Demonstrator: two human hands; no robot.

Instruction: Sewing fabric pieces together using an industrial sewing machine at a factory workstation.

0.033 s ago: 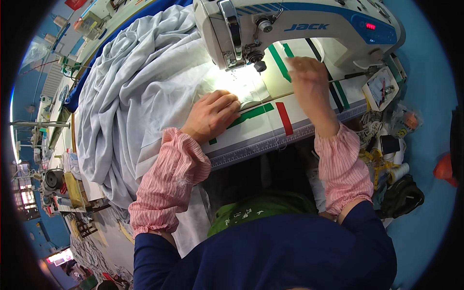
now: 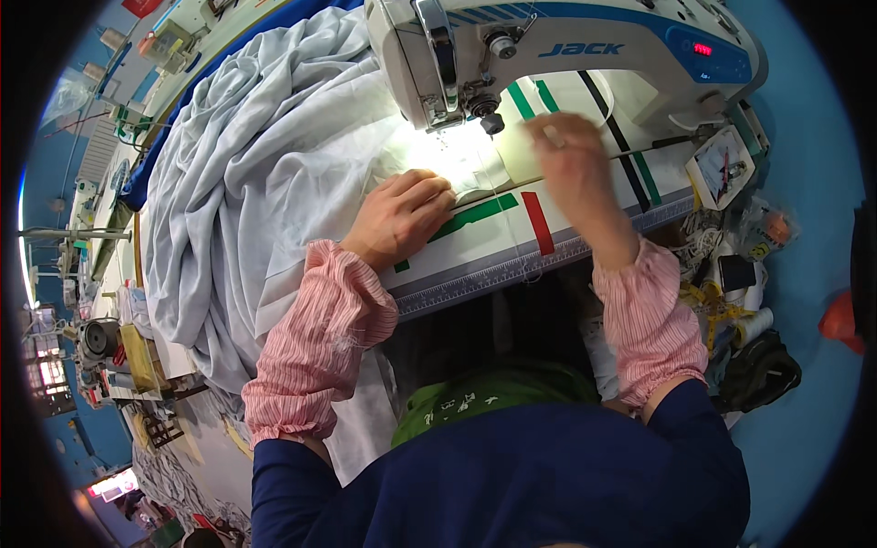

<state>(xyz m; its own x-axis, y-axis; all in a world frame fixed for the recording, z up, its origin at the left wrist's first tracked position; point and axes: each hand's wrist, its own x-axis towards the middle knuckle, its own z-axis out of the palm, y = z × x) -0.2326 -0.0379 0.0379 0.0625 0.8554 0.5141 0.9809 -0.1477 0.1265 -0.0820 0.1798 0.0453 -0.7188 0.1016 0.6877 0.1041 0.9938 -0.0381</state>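
Note:
My left hand (image 2: 399, 216) rests on the pale grey cloth (image 2: 301, 173), just in front of the sewing machine's lit needle area. Its fingers are bent, held together and pressed on the cloth's edge. A white sewing machine (image 2: 566, 41) with a blue stripe stands over the cloth's right end. Raised above the bed, right of the needle, my right hand (image 2: 574, 160) is smeared by motion. A small whitish spot shows by its fingers, but I cannot make out whether it is a thing held. Loose white thread (image 2: 516, 239) hangs over the bed's front edge.
Green, black and red tape strips (image 2: 537, 224) mark the machine bed, with a measuring tape (image 2: 448, 294) along its front edge. At the right stands a small open box (image 2: 722, 167) of tools, above thread spools and a dark bag (image 2: 763, 370). Bunched cloth covers the left side.
My right hand has shifted slightly left, toward the needle area. My left hand and the cloth stay in place.

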